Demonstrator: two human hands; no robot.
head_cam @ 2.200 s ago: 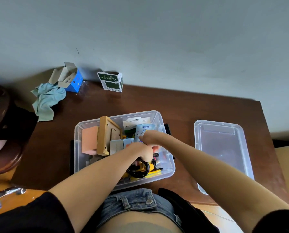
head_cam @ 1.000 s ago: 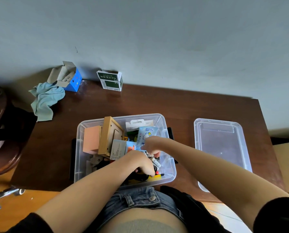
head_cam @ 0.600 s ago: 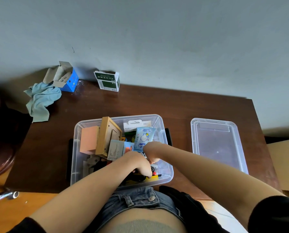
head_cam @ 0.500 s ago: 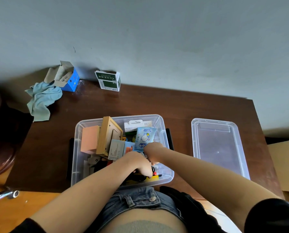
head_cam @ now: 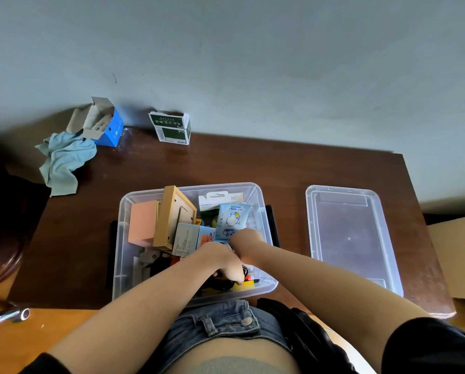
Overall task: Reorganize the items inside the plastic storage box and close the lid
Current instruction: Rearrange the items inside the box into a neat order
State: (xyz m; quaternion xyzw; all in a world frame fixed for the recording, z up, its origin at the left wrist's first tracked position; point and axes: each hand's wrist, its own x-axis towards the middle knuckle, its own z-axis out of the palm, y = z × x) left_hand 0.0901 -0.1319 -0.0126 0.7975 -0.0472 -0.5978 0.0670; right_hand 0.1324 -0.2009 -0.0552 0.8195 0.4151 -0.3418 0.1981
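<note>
Currently, both hands are seen plunged into the clear plastic storage box [head_cam: 188,296], which stands at the front edge of the dark wooden tabletop [head_cam: 280,168], roughly at its middle. The left hand [head_cam: 221,261] is lowered over the near right corner of the box, its fingers curled downward onto a black cable [head_cam: 220,286] that lies on something yellow [head_cam: 243,286]; whether the cable is actually gripped cannot be told. The right hand [head_cam: 244,238] is bent at the wrist beside the lower edge of a blue wet wipes packet [head_cam: 232,218], its fingers hidden behind the hand, so their state cannot be told. A wooden frame [head_cam: 172,214] is seen tilted in the left half of the box, with a peach block [head_cam: 142,222] just beside it. The lid [head_cam: 352,238] is laid flat on the tabletop, to the right of the box and apart from it. At the rear left corner a blue carton [head_cam: 105,125], a crumpled teal cloth [head_cam: 63,160] and a green carton [head_cam: 172,128] are found.
</note>
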